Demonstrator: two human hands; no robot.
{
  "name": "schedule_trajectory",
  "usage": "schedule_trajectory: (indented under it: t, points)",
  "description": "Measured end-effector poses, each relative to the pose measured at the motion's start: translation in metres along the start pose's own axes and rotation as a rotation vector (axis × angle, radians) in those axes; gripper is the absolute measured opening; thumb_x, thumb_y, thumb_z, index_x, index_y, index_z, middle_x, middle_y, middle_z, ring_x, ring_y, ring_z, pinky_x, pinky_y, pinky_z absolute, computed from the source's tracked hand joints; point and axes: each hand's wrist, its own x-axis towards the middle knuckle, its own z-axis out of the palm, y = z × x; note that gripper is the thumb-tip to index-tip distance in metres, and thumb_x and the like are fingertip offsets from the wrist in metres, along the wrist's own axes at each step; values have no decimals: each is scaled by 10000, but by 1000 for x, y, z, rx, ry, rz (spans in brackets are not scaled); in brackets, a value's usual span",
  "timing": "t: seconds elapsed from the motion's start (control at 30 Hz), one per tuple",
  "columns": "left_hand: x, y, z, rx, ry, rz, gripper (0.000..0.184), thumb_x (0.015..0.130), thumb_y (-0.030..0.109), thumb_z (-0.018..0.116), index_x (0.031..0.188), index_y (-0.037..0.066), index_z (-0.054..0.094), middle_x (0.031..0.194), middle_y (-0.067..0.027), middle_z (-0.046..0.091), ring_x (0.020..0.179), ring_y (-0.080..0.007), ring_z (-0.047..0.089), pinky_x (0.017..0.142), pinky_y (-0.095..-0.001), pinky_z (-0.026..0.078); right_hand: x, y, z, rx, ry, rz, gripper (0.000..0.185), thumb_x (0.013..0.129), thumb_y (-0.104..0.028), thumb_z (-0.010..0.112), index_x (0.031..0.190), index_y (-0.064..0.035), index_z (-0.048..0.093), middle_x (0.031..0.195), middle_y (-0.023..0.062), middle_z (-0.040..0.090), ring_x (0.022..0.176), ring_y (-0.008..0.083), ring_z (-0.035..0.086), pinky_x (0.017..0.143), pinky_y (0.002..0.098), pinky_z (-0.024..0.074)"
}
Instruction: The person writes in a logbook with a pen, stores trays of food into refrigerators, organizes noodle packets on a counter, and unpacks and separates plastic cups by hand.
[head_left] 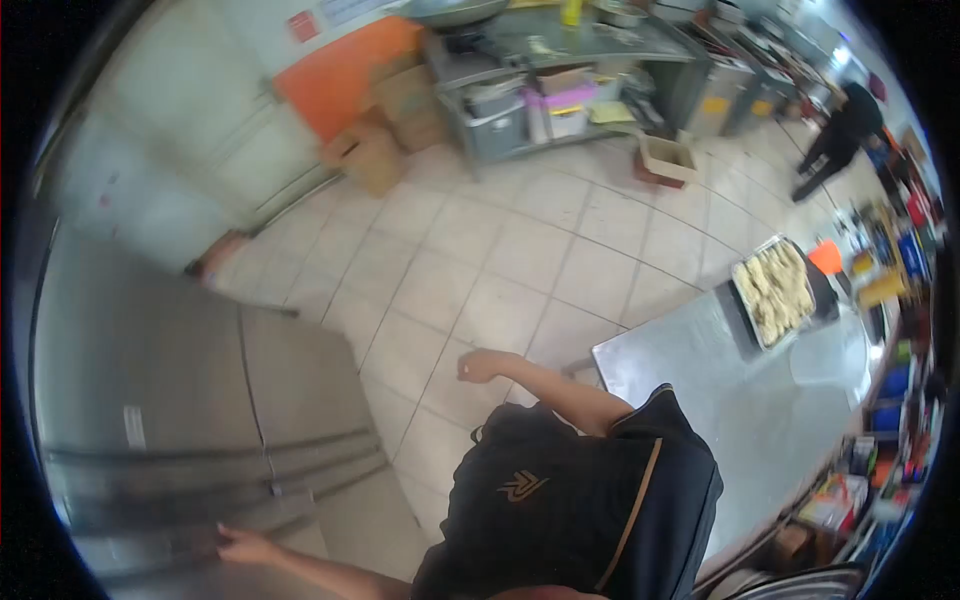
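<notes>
My left hand (246, 547) is at the front of a large stainless steel refrigerator (170, 370) at the lower left. Its fingers are partly stretched and apart, close to the door; whether they touch it I cannot tell. My right hand (483, 366) hangs over the tiled floor in front of my dark shirt, fingers curled in loosely, with nothing seen in it. To the right of my body stands a steel table (690, 370). On its far end rests a tray of pale, lumpy food pieces (774, 290).
Cardboard boxes (368, 160) stand by the wall beneath an orange panel (345, 75). A steel workbench (480, 75) holds bins on its lower shelf. A plastic crate (667, 163) sits on the floor. Another person (850, 130) in dark clothes stands at the far right, near crowded shelves (890, 410).
</notes>
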Motion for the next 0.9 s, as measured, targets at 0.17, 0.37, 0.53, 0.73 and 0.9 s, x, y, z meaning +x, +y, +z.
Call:
schedule_trajectory:
  t: [0.17,0.37,0.53,0.73,0.9]
  points:
    - [4,-5,88,392,284,-117,540,994,407,499,1271,-56,482,1169,-273,534,1049,-420,546,871,-560,460,-37,92,-70,7,-27,236,474,927,-449,542,1196,-69,630,1154,187,662,1094,375,613,939,455,479]
    - [-123,323,183,-919,-529,-25,384,1044,230,431,1342,-8,478,1297,-190,569,1186,-323,576,980,-416,480,-9,163,-188,167,297,345,495,924,-430,535,1241,-57,612,1217,197,640,1147,383,590,989,452,463]
    - [-203,630,185,-1912,-1275,192,481,994,257,482,1358,-51,427,1337,-211,496,1222,-351,525,953,-448,460,8,211,-249,421,618,274,432,934,-386,558,1185,-40,621,1106,218,672,1062,385,624,913,456,491]
    - [-212,876,79,-2758,-1313,1053,588,945,401,569,1461,179,396,1445,-18,434,1234,-230,435,907,-439,391,-23,318,-184,373,920,553,424,939,-368,570,1206,-42,615,1122,202,676,1063,381,628,911,447,497]
    - [-268,992,26,-3272,-1546,509,359,904,285,669,1254,326,596,1328,155,522,1192,-63,450,843,-287,419,-86,357,-95,747,1224,1003,443,909,-386,591,1106,4,665,1112,221,678,1009,369,662,866,432,521]
